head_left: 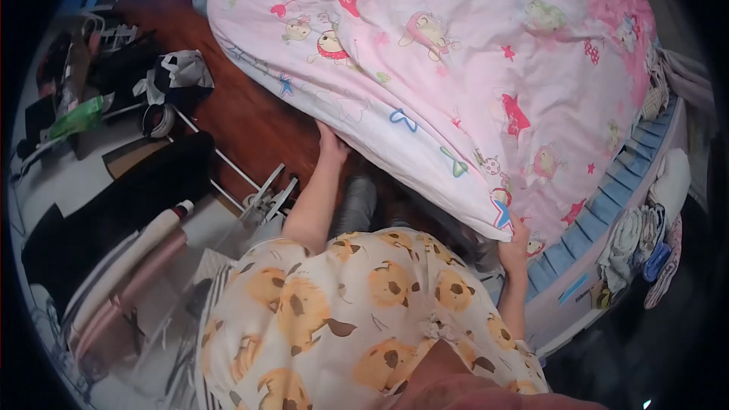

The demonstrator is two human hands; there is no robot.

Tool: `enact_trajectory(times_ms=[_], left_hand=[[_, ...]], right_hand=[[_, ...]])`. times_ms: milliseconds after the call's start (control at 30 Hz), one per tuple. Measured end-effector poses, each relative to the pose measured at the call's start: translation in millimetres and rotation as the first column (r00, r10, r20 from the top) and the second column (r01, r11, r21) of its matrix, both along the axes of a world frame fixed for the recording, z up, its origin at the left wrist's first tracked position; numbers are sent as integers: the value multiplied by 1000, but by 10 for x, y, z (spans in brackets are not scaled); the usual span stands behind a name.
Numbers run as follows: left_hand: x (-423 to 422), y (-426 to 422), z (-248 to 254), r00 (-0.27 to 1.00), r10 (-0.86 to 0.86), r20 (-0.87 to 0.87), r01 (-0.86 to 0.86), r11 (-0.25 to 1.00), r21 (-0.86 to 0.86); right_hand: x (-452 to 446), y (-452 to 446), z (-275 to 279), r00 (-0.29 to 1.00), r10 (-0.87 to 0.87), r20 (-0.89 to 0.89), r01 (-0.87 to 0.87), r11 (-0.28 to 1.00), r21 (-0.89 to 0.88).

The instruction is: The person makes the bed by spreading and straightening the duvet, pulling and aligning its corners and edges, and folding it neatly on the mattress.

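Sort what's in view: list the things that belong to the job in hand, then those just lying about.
Job in hand:
- pink printed cover, corner in the right hand, edge at the left hand
- blue pleated edging beside it, probably

Apparently just lying about:
- bundled clothes
- green plastic packet
- white-and-dark bundle

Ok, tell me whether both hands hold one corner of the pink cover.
No, the right hand grips the cover at a corner; the left hand is farther along.
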State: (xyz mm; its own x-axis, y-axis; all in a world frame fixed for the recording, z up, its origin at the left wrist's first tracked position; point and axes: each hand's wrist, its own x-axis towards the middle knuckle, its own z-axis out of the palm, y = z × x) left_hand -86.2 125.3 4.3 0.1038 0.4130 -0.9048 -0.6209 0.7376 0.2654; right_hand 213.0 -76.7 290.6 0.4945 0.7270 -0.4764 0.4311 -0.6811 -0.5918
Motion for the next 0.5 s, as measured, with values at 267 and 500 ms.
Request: enact_trajectory(times_ms=[267,500], left_hand=[[271,1482,1512,987,113,112,-153,864,480],[-1126,388,838,688,-85,-720,183,981,60]], right_hand=[[8,92,263,877,152,456,-203,977,65],[-470,-619,-1298,876,442,190,-445,895,-33]])
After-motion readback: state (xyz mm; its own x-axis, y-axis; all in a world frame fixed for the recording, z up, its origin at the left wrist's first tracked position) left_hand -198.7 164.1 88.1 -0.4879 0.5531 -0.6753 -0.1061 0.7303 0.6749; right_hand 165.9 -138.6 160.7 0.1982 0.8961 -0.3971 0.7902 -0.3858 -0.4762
